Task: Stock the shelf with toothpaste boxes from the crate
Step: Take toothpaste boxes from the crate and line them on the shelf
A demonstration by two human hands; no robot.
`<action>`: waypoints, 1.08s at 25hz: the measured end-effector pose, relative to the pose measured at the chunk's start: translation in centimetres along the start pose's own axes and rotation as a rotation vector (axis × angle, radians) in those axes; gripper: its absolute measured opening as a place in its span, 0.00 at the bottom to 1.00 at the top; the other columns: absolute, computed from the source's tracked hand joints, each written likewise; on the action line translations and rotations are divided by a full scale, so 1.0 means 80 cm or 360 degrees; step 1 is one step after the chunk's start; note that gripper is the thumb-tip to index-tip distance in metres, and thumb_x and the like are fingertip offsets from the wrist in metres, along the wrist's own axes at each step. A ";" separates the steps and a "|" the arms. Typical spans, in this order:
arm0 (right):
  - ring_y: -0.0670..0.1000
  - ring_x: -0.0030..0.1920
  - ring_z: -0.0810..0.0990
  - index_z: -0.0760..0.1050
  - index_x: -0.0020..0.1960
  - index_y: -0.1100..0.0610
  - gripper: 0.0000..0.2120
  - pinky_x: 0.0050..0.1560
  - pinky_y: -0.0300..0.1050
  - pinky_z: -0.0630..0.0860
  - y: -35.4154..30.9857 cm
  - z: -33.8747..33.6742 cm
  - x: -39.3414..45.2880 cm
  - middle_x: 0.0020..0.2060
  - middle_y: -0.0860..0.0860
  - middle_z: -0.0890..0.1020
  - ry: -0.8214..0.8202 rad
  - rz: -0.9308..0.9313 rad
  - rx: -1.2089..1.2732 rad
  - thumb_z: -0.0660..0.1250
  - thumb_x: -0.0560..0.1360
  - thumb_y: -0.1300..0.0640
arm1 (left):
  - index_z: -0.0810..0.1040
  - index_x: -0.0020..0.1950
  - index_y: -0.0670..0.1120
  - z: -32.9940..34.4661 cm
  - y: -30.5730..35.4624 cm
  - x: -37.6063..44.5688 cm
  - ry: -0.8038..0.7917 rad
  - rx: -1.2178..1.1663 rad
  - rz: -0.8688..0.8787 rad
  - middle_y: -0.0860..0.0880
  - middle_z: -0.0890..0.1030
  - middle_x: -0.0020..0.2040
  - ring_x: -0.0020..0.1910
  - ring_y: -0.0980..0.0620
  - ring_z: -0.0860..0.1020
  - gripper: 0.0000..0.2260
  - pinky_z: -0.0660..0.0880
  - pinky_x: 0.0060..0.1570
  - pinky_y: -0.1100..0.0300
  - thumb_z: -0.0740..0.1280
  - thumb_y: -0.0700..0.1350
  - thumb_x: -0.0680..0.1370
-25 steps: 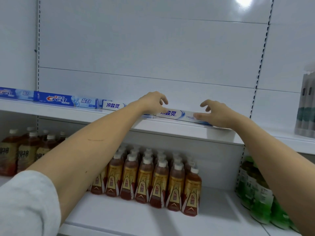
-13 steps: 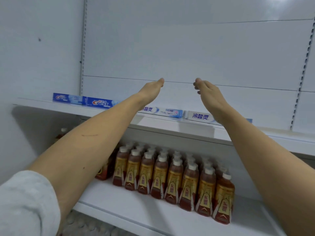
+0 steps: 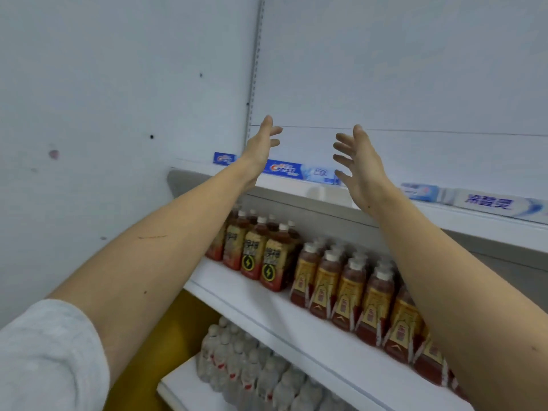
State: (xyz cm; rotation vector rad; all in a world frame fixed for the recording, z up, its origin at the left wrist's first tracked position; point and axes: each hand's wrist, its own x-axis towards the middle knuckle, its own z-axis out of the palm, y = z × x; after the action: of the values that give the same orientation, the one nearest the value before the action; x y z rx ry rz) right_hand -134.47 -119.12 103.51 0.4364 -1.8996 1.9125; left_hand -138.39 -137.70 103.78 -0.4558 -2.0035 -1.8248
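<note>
both hands raised in front of the top shelf (image 3: pixel 296 188), fingers spread and loose, holding nothing: left hand (image 3: pixel 261 146), right hand (image 3: pixel 360 166). blue box (image 3: pixel 284 170) lies flat on the shelf, seen between and below the two hands, touching neither. white box (image 3: pixel 498 204) lies further right on the same shelf, well apart from the right hand.
</note>
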 end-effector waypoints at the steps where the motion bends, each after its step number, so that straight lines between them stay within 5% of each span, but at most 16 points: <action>1: 0.51 0.68 0.72 0.71 0.70 0.54 0.25 0.70 0.54 0.67 0.011 0.020 0.000 0.68 0.50 0.74 -0.0041 0.0008 0.0078 0.51 0.82 0.40 | 0.71 0.72 0.51 -0.014 -0.013 -0.007 0.0047 -0.0033 0.0008 0.45 0.72 0.71 0.74 0.49 0.64 0.26 0.55 0.75 0.44 0.44 0.61 0.83; 11: 0.48 0.67 0.71 0.69 0.72 0.53 0.22 0.64 0.46 0.69 0.216 0.176 -0.079 0.68 0.49 0.73 -0.0554 0.0347 0.0444 0.50 0.83 0.45 | 0.71 0.72 0.50 -0.129 -0.244 -0.137 0.0436 -0.0157 -0.0394 0.48 0.74 0.70 0.72 0.53 0.66 0.26 0.54 0.75 0.47 0.43 0.58 0.84; 21: 0.48 0.70 0.70 0.70 0.72 0.53 0.25 0.73 0.55 0.63 0.484 0.173 -0.235 0.70 0.48 0.73 -0.0549 0.1142 0.0235 0.53 0.81 0.41 | 0.69 0.73 0.54 -0.097 -0.462 -0.305 0.0484 -0.0099 -0.1180 0.49 0.71 0.72 0.75 0.48 0.63 0.27 0.54 0.74 0.45 0.43 0.63 0.82; 24: 0.48 0.69 0.70 0.68 0.72 0.53 0.24 0.72 0.54 0.64 0.550 0.156 -0.291 0.70 0.47 0.72 -0.0588 0.1348 0.0124 0.51 0.83 0.43 | 0.69 0.73 0.52 -0.073 -0.510 -0.366 0.0444 -0.0084 -0.1477 0.48 0.72 0.72 0.71 0.48 0.68 0.27 0.63 0.68 0.50 0.43 0.63 0.83; 27: 0.46 0.62 0.74 0.68 0.72 0.55 0.23 0.62 0.42 0.70 0.615 0.140 -0.354 0.64 0.46 0.76 -0.0577 0.1627 0.0139 0.50 0.84 0.45 | 0.71 0.64 0.49 -0.046 -0.561 -0.434 0.0519 -0.0298 -0.1745 0.51 0.78 0.57 0.50 0.57 0.78 0.19 0.76 0.38 0.71 0.47 0.56 0.85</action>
State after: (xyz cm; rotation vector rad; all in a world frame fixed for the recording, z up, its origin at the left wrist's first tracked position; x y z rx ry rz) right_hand -134.85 -131.67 46.99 -0.2741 -2.5778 2.6612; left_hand -129.80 -145.04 48.05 1.0497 -1.9669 -2.4297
